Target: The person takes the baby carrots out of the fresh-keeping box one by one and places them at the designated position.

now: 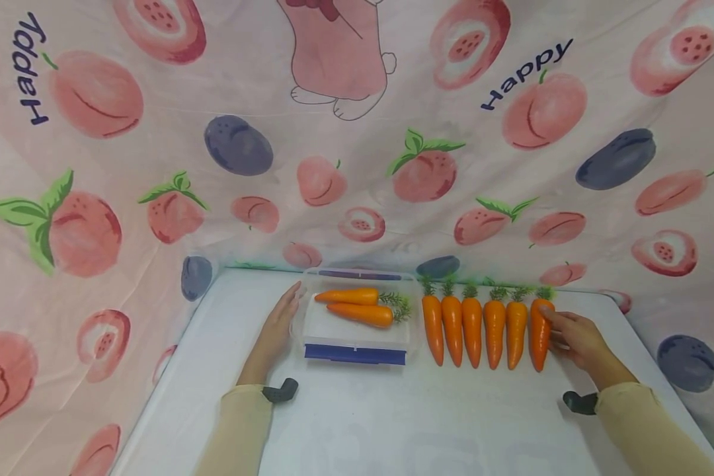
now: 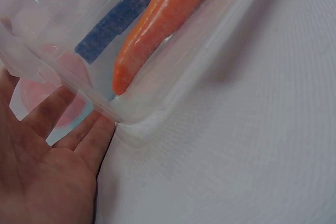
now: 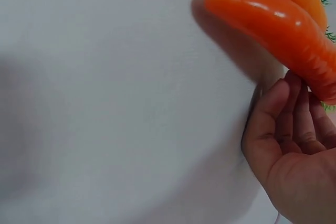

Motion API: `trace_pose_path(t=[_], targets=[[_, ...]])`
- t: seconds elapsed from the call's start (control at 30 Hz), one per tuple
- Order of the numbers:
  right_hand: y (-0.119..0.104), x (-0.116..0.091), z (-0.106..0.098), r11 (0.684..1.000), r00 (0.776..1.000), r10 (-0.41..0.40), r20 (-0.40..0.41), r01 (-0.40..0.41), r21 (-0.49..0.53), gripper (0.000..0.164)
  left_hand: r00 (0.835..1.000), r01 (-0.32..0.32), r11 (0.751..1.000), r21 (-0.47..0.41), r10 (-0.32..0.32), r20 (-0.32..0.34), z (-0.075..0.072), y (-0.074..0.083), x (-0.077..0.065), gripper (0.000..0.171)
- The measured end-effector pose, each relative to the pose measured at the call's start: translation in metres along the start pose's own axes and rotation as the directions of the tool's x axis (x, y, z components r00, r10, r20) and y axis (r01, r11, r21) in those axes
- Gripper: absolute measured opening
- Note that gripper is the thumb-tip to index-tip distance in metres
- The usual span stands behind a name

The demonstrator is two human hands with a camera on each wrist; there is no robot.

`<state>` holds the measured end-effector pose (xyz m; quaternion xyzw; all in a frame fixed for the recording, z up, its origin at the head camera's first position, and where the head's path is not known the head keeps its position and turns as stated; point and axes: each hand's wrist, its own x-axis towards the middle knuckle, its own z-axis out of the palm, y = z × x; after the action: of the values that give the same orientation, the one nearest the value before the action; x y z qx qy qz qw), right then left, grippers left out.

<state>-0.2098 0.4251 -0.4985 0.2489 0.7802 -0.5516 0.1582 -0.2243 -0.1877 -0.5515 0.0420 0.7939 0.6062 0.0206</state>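
A clear plastic container (image 1: 357,335) with blue clip strips stands on the white table. Two orange carrots (image 1: 359,314) with green tops lie in it, tips to the left. My left hand (image 1: 277,324) rests against the container's left wall, its fingers (image 2: 86,135) extended along the plastic. To the right of the container, several carrots (image 1: 472,330) stand in a row, green tops away from me. At the row's right end, my right hand (image 1: 577,340) pinches the last carrot (image 3: 268,22) near its upper part. The carrot partly hides those fingertips.
The white table (image 1: 452,423) ends at a back edge just behind the container and the row. A pink fruit-print cloth (image 1: 357,165) hangs behind and at both sides. Dark wrist-worn pieces (image 1: 281,391) stick out from both sleeves.
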Motion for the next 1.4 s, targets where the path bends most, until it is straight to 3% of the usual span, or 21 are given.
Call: trace_pose_path(t=[0.83,1.4], targets=[[-0.002,0.003,0.004,0.998,0.998,0.057,0.021,-0.056,-0.029,0.103,1.0,0.023,1.0,-0.014,-0.023,0.009,0.0,0.002,-0.002,0.054],[0.003,0.004,-0.008,0.994,0.991,0.041,0.129,-0.028,-0.106,0.111,0.999,0.038,0.999,-0.013,-0.038,0.006,-0.001,-0.001,0.0,0.053]])
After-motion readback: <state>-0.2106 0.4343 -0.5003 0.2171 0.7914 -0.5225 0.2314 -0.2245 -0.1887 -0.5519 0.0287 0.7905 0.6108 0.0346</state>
